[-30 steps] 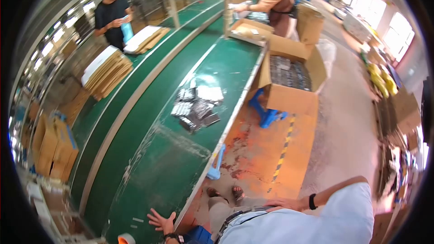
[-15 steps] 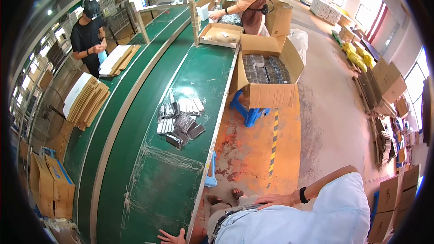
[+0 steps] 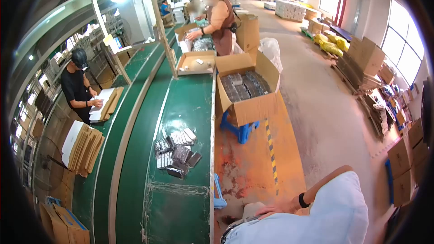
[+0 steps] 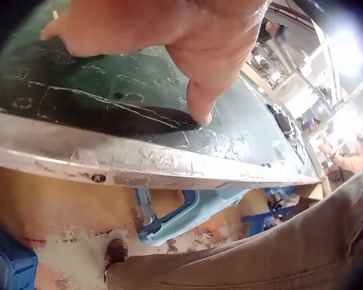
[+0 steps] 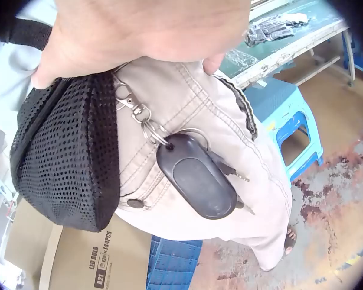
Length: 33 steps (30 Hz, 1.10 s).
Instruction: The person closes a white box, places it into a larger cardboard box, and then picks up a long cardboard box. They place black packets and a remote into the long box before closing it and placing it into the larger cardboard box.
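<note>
My left hand (image 4: 163, 30) rests on the green tabletop (image 4: 127, 103) near its pale metal edge, thumb and fingertips down on the surface and nothing held. It lies outside the head view. My right hand (image 3: 276, 207) rests at my waist, on the beige trousers (image 5: 169, 90). Below it in the right wrist view hang a black mesh pouch (image 5: 66, 151) and a key ring with a dark oval fob (image 5: 196, 175). Farther up the table lies a loose heap of plastic-wrapped dark and silvery packs (image 3: 178, 153), apart from both hands.
An open carton (image 3: 255, 108) filled with dark packs stands beside the table on a blue stool (image 3: 239, 129). A shallow cardboard tray (image 3: 195, 65) sits at the far end, near a standing person. Across the belt another person handles flat cardboard (image 3: 81, 147). A pale blue stool (image 5: 290, 121) stands under the edge.
The head view has tilted up and turned, so my left hand has dropped out of it. My right hand stays at the waist. The person across the belt now leans over the cardboard.
</note>
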Motion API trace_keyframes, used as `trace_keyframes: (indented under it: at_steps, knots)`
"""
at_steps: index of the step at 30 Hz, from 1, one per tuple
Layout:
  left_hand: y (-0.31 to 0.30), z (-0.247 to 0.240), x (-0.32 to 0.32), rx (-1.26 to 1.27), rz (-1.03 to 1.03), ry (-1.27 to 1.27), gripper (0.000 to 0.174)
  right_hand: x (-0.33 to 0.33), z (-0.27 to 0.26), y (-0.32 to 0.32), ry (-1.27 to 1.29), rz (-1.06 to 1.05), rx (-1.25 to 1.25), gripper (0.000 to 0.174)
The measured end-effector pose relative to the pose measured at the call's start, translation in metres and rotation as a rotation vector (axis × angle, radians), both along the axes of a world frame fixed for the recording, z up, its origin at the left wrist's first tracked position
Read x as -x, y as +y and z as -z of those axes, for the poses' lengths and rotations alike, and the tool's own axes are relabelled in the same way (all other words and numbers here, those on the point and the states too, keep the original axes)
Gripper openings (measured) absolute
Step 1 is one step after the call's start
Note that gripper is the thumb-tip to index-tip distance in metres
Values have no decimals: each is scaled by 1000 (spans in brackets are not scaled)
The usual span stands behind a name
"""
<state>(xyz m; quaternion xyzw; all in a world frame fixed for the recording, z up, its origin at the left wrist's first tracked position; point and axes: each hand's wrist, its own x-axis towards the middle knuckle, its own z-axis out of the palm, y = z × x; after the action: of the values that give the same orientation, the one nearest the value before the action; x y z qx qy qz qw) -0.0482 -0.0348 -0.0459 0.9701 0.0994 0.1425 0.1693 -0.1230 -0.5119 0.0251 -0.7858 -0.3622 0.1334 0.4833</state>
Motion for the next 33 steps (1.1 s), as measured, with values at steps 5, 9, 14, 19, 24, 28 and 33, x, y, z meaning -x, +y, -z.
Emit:
trace_keyframes:
  at_steps: [5,9,14,19,24,28,33]
  knots:
    - [-15,1,-79,344,205,3,42,0,-1,4,27,-11,7,76]
    - [-31,8,-115,447,259,237,35,3,-10,5,21,11,56,63]
    - [-32,38,-127,271,335,353,47,14,-11,-2,57,47,70,64]
    - [-21,55,-142,286,327,448,53,6,3,-10,31,60,11,66]
    - [-19,53,-152,376,289,559,53,-17,-4,-39,-15,59,-6,79]
    - [-31,57,-167,698,282,850,35,-35,-2,-66,-45,64,-29,83]
    - [-150,-47,-129,986,607,1144,31,-50,8,-98,-90,87,-21,75]
